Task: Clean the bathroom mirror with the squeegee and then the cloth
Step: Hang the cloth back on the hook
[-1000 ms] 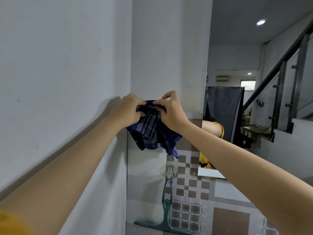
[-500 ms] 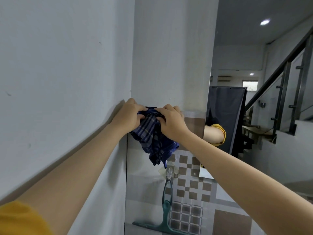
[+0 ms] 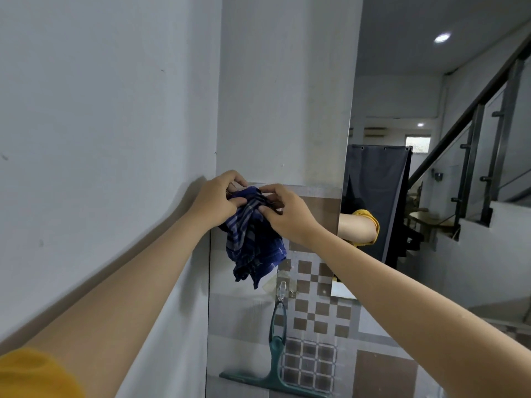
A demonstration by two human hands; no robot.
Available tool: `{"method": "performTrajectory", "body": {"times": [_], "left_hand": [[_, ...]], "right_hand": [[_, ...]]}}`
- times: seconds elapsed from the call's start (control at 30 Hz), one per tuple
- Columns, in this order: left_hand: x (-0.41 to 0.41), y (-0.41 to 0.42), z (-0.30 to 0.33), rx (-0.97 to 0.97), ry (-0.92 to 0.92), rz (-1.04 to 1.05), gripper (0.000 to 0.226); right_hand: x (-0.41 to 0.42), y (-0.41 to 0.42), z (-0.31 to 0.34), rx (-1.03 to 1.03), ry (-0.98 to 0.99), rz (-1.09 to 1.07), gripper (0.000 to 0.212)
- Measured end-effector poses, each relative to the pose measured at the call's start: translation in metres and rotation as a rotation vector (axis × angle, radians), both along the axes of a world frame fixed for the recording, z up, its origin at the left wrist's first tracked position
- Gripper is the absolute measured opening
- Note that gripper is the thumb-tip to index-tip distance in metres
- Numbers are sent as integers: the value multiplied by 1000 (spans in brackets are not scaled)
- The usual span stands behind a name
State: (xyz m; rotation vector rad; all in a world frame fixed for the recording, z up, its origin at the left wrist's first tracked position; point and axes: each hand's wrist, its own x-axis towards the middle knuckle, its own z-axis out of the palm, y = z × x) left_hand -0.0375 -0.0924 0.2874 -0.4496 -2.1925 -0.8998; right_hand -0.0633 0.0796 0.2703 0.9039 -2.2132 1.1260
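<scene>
Hands, left hand (image 3: 216, 199) and right hand (image 3: 290, 216), pinch cloth (image 3: 253, 239) above squeegee (image 3: 275, 357).

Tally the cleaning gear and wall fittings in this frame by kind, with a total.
Cloth: 1, blue plaid, held by left hand and right hand
Squeegee: 1, green, hanging
Wall hook: 1
Mirror: 1
Total: 4
</scene>
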Motion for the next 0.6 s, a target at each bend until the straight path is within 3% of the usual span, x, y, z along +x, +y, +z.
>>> {"method": "performTrajectory", "body": {"times": [0.17,0.3,0.43,0.6], "left_hand": [[-4,-3,-4,-6,11,6,18],[-4,-4,-5,-50,-39,19,23],[3,-3,3,-88,-116,43,32],[14,-1,2,-83,-140,32,49]], "right_hand": [[1,3,-11,22,-46,34,49],[5,5,-15,-44,-115,54,42],[9,1,-5,-78,43,-90,31],[11,-14,4,-90,105,-86,38]]}}
